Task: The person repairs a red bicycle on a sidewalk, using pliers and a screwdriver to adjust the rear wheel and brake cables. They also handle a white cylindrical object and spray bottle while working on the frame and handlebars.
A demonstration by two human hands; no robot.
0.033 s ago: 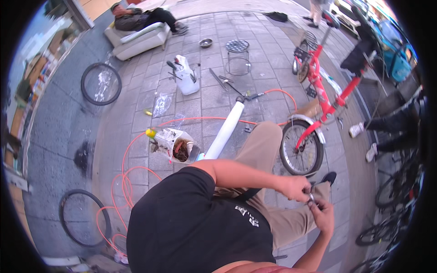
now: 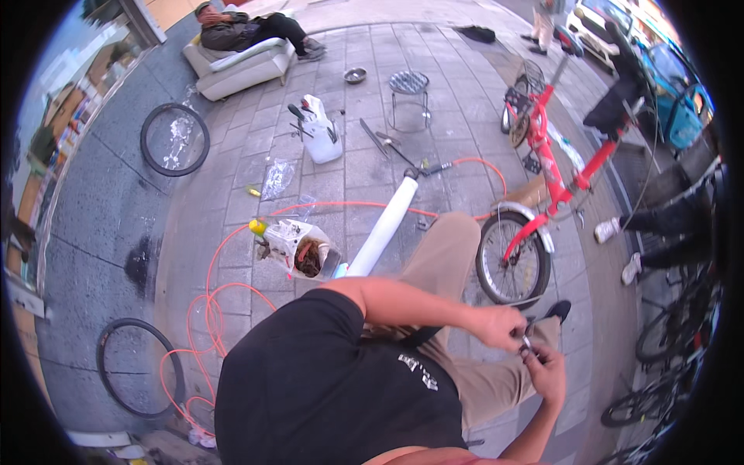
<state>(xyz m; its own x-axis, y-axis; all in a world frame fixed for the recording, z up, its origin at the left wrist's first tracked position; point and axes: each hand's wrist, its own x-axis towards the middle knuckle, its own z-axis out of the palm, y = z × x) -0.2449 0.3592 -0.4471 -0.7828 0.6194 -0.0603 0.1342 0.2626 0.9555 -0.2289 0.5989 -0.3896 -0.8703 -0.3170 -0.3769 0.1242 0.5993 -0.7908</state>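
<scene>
Both my hands meet over my right shin, to the right of my bent knees. My left hand has its fingers closed around one end of a small silvery metal piece. From below, my right hand pinches the same piece between thumb and fingers. Its exact kind is too small and too covered by fingers to tell. Just beyond my hands stands a red folding bicycle, its front wheel close to my left hand.
A long white tube lies before my knee, beside an open container of scraps. A red-orange hose loops over the paving. Farther off are a white jug of tools, a stool and a person on a sofa.
My hands have shifted slightly left, still together on the small metal piece. The view has moved a little.
</scene>
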